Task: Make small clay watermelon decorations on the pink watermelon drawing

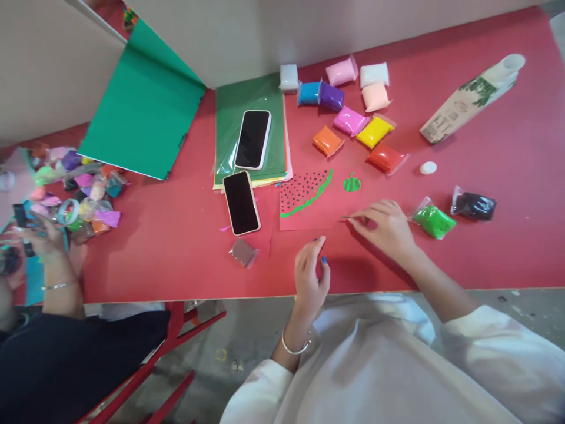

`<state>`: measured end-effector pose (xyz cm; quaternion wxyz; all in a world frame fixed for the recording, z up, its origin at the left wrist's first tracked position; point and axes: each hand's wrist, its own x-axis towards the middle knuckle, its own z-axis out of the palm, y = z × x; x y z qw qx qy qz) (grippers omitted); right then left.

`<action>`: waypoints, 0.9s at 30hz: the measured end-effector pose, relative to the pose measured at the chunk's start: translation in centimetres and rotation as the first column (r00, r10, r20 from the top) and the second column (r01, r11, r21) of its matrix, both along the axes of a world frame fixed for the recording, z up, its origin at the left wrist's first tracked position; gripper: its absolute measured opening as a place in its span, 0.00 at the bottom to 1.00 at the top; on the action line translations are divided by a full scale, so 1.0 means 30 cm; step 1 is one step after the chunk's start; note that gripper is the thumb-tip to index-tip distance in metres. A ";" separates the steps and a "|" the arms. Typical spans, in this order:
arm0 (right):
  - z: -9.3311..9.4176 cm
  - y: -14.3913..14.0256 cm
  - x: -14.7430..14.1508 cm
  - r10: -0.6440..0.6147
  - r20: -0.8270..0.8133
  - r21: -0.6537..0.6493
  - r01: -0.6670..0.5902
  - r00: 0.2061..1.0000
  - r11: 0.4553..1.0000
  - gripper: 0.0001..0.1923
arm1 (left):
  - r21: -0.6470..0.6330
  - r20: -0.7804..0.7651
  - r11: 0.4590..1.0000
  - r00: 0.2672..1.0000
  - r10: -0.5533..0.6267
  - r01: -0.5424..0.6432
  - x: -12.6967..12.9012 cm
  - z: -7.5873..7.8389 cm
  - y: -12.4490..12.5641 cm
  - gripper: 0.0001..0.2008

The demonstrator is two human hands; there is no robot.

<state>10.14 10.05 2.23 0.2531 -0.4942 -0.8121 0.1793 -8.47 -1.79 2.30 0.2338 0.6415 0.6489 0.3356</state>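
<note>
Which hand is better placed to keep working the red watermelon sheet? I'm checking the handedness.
Probably the right hand: it rests at the edge of the red sheet, pinching a thin tool. The left hand hovers nearer the table edge, holding nothing.

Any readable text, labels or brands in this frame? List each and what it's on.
None legible.
Carton: printed text block near its base, too small and blurred to read.
Two phones: screens dark, no markings.
Clay packets: no labels visible.

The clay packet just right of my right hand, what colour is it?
Bright green: the clay packet lies on the red table beside the right hand, clearest in the head view.
</note>
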 end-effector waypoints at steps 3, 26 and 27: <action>-0.008 0.060 0.026 -0.032 -0.030 -0.081 0.029 0.999 0.996 0.09 | -0.066 -0.088 0.995 0.993 -0.079 0.073 0.042 0.009 0.063 0.22; -0.064 0.193 -0.040 0.225 -0.018 -0.022 -0.225 0.974 0.974 0.08 | -0.002 -0.288 1.000 0.957 -0.027 0.027 0.117 -0.047 0.182 0.21; -0.069 0.199 -0.042 0.246 -0.008 -0.014 -0.246 0.969 0.969 0.09 | -0.003 -0.310 1.000 0.951 -0.020 0.020 0.117 -0.048 0.183 0.21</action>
